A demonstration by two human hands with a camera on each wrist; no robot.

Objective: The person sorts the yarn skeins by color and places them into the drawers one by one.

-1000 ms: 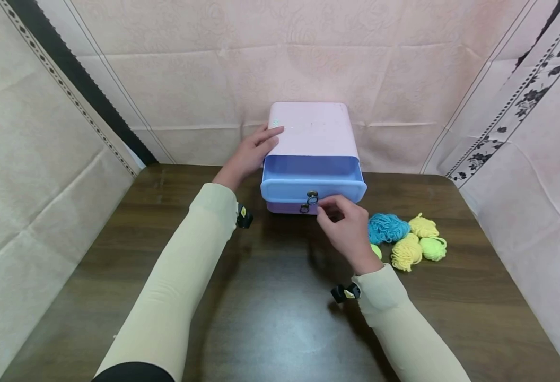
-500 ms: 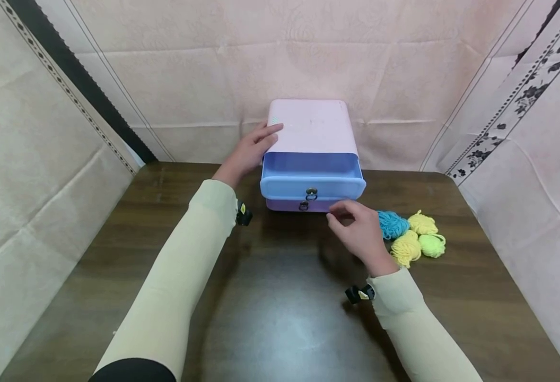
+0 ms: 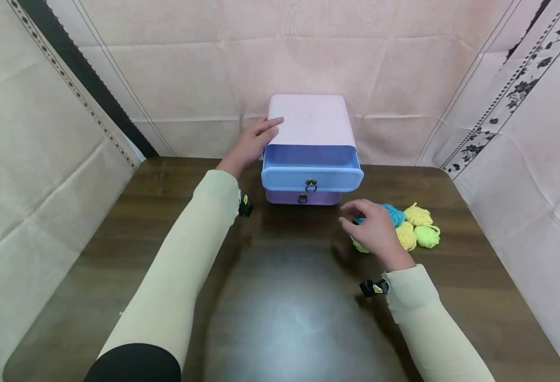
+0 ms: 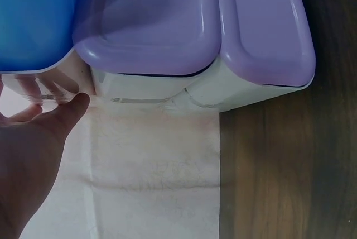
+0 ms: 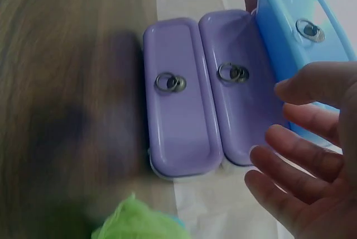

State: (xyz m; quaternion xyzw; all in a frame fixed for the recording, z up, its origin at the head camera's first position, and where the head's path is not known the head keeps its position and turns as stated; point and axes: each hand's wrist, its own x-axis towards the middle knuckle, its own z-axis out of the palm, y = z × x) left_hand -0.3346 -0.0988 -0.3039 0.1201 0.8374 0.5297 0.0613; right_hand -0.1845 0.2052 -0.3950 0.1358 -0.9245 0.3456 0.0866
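Observation:
A small cabinet with a pale top (image 3: 311,119) stands at the back of the table. Its upper blue drawer (image 3: 280,179) is pulled out, and no contents show in the visible part. Two purple drawers (image 5: 181,113) are below it, pushed in, with ring pulls. My left hand (image 3: 251,144) rests on the cabinet's left side, fingertips over the top edge. My right hand (image 3: 373,228) hovers, fingers loosely bent and holding nothing, by a blue yarn bundle (image 3: 395,214) and a green yarn bundle (image 3: 360,246), both partly hidden behind it.
Beyond the right hand lie two yellow yarn bundles (image 3: 417,215) and another green yarn bundle (image 3: 427,236). The brown wooden table (image 3: 270,297) ends at a cloth backdrop (image 3: 189,79) close behind the cabinet. Cloth also hangs on both sides.
My right hand has moved from beside the drawer's ring pull rightward to the yarn, its fingers spreading. The left hand stays on the cabinet, and the blue drawer remains pulled out.

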